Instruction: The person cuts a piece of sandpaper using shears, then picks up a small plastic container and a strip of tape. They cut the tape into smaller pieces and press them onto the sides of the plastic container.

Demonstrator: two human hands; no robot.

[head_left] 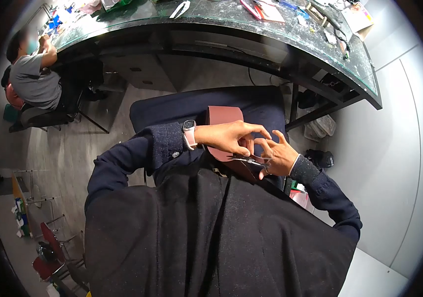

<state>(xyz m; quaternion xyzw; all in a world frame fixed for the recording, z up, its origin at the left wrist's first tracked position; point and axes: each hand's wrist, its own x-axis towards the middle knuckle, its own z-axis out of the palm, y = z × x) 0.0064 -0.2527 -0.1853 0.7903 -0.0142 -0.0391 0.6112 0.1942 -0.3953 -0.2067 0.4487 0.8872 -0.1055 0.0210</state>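
Observation:
A reddish-brown curved piece (223, 115) rests on the dark cloth over my lap, its upper end rounded. Over its right side is my left hand (233, 137), with a watch at the wrist, its thumb and fingers bent together at a small spot I cannot make out. Beside it my right hand (279, 157) has its fingers bent around the handle end of a thin metal tool (246, 159), which looks like scissors or pliers. The tool's other end points left across the brown piece. Both hands are very close together.
A long dark workbench (211, 29) with tools and papers curves across the top. At the upper left a co-worker in a grey shirt (36, 81) sits at it. Red chairs (48, 247) stand lower left; a white wall is on the right.

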